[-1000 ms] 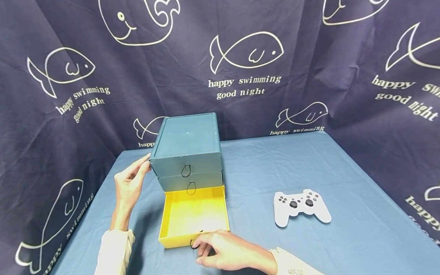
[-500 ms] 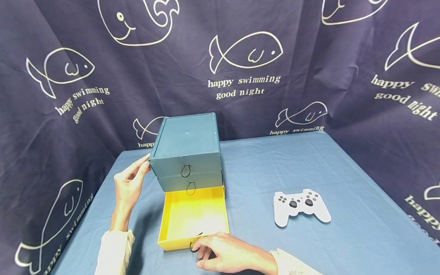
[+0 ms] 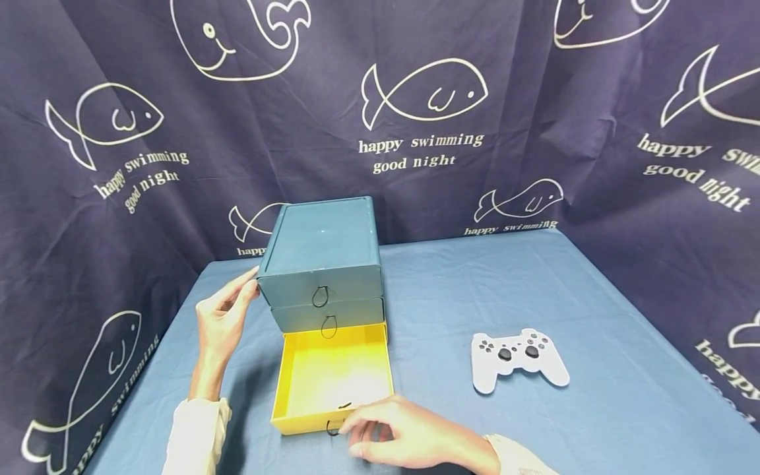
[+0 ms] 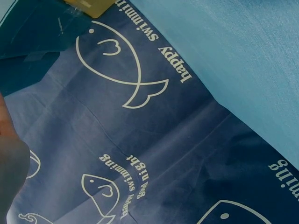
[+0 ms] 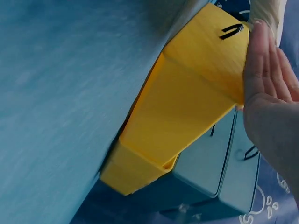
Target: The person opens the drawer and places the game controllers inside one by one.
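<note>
A teal drawer cabinet [image 3: 323,234] stands left of centre in the head view, its yellow bottom drawer [image 3: 284,424] pulled out toward me. My left hand [image 3: 220,320] touches the cabinet's upper left front corner with thumb and fingers extended. At the drawer's front hangs a black cord loop [image 3: 332,428]; my right hand [image 3: 410,432] is beside it, fingertips close to the front wall. The right wrist view shows the right hand's fingers [image 5: 257,65] straight along the yellow drawer [image 5: 187,107]. A black cord piece [image 3: 345,405] shows inside the front wall.
A white game controller [image 3: 518,359] lies on the blue cloth-covered table [image 3: 451,290] to the right. Two teal drawers above are closed, each with a black loop, such as the top loop [image 3: 320,297]. A dark blue fish-print curtain [image 3: 427,191] hangs behind.
My right hand has let go of the drawer's cord loop and shifted slightly right. The yellow drawer has come slightly farther out. The left hand stays at the cabinet corner.
</note>
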A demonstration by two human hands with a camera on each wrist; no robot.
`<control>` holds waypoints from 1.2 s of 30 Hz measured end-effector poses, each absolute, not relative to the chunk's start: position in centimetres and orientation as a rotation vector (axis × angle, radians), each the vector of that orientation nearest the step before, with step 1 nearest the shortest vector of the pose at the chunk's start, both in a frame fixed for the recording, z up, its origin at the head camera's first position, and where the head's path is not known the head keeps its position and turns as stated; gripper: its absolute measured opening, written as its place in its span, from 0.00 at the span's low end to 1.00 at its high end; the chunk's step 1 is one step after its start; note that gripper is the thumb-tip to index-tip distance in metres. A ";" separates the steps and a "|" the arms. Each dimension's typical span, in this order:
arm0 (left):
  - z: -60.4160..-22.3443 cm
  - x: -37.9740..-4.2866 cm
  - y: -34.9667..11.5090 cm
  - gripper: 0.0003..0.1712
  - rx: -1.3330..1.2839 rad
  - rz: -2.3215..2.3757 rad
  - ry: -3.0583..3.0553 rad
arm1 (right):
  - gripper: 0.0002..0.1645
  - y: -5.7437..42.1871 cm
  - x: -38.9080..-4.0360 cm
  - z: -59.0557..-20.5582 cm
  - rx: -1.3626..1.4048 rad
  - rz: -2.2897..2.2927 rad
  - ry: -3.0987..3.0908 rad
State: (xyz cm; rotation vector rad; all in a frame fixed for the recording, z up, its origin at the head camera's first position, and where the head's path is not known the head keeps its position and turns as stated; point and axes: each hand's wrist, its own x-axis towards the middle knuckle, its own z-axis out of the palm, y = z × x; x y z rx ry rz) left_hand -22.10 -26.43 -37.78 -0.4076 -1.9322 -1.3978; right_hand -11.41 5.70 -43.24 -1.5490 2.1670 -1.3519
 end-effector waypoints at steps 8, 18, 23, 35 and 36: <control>-37.8 -22.0 -26.5 0.18 -0.408 -1.393 -1.923 | 0.13 8.5 -11.7 -43.4 -1.631 -1.527 2.192; -37.8 -21.9 -26.5 0.19 -0.403 -1.402 -1.926 | 0.18 14.1 -12.9 -43.0 -1.487 -1.619 2.420; -37.7 -22.1 -26.4 0.18 -0.422 -1.401 -1.925 | 0.21 17.7 -12.6 -42.6 -1.272 -1.655 2.623; -37.8 -22.3 -26.5 0.18 -0.449 -1.420 -1.909 | 0.26 26.4 -11.5 -42.2 -0.907 -1.747 2.924; -37.8 -22.3 -26.5 0.18 -0.447 -1.419 -1.908 | 0.25 27.0 -11.4 -42.3 -0.862 -1.739 2.955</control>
